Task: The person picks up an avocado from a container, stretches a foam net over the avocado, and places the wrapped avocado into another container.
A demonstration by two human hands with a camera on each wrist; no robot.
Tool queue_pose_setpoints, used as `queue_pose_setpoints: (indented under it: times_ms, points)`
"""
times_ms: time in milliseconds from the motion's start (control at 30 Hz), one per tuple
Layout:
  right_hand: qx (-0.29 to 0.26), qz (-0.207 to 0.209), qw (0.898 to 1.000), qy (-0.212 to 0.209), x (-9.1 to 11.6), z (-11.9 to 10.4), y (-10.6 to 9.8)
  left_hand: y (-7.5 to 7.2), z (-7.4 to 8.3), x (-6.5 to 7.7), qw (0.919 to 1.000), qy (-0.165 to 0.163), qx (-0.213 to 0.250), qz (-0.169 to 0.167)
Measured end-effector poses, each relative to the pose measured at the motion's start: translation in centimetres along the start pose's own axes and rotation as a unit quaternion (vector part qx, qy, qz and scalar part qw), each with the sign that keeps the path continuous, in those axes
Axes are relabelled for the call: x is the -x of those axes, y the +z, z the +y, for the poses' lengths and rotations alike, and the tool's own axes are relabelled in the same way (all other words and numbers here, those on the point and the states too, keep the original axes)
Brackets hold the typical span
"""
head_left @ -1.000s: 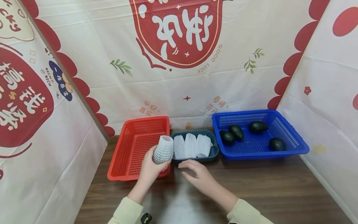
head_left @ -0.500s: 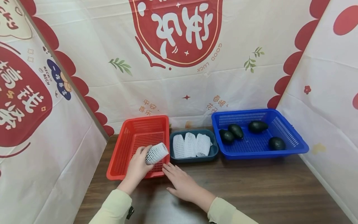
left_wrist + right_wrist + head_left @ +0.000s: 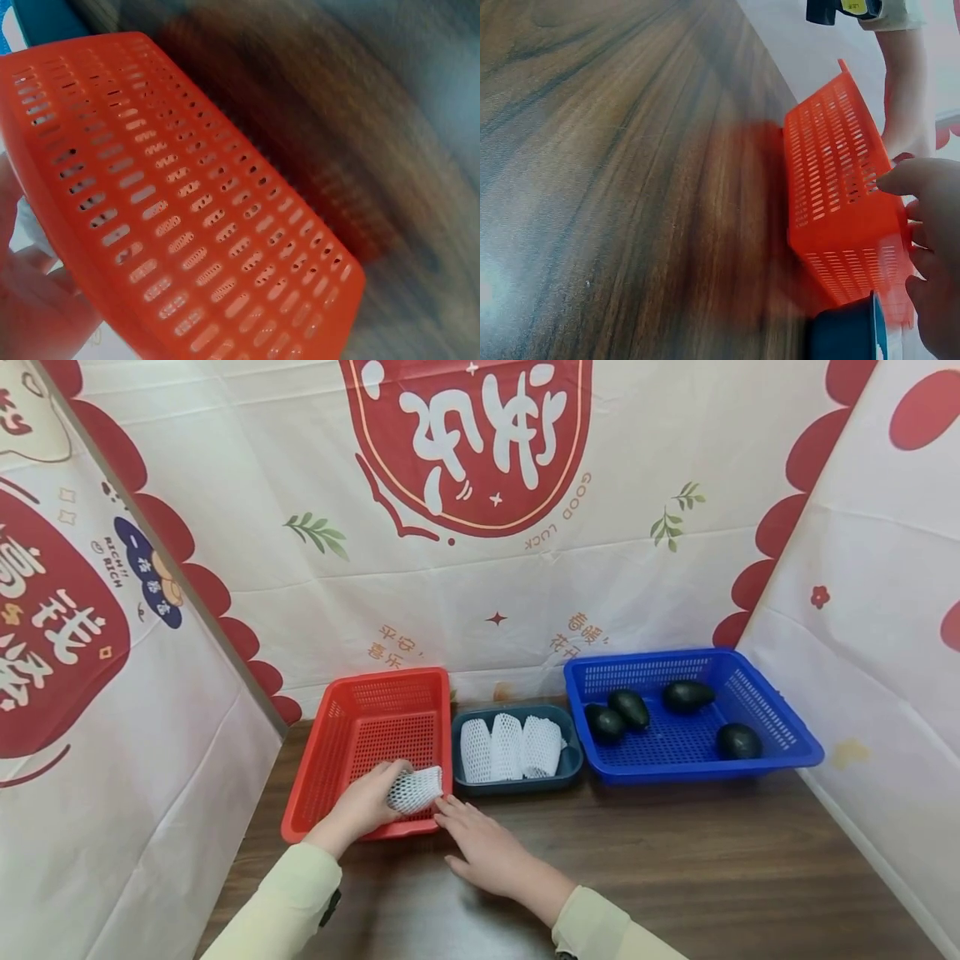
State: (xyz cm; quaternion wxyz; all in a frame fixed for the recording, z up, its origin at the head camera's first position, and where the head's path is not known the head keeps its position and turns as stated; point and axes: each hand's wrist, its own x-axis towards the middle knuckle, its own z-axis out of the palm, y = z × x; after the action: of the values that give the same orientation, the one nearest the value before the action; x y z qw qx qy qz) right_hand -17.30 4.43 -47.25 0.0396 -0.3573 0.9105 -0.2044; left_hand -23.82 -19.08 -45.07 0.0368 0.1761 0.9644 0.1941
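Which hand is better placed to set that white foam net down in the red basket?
The left hand, I'd judge: it grips the white foam net over the red basket. The right hand holds nothing, its fingers by the basket's near right corner.

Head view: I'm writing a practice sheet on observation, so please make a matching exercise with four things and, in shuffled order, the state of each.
Things
1. left hand
2. blue basket
3. right hand
4. teal tray

States
A. contains three white mesh sleeves side by side
B. fingers at the near right corner of the red basket
C. grips a single mesh sleeve
D. contains four dark green avocados

Pairs: 1-C, 2-D, 3-B, 4-A
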Motion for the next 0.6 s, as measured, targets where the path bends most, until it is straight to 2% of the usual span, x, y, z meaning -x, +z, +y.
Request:
queue_pose_setpoints:
  times_ms: [133,267,433,533,600]
  points:
    - [-0.02,0.001,1.0,0.011,0.0,0.0,-0.3,-0.1,-0.3,-0.5,0.9985,0.009,-0.027,-0.046]
    - [-0.033,0.01,0.999,0.025,0.1,-0.1,-0.4,0.1,-0.8,-1.0,0.9956,0.016,-0.035,-0.085]
    - [-0.032,0.019,0.999,0.02,0.1,-0.2,-0.4,0.6,-1.2,-1.5,0.9923,-0.003,-0.021,-0.122]
    - [-0.034,0.021,0.999,0.021,0.1,-0.1,-0.3,0.7,-1.5,-1.6,0.9904,-0.002,-0.016,-0.137]
    - [-0.037,0.02,0.999,0.023,0.1,-0.2,-0.3,0.5,-1.6,-1.5,0.9883,-0.004,0.003,-0.153]
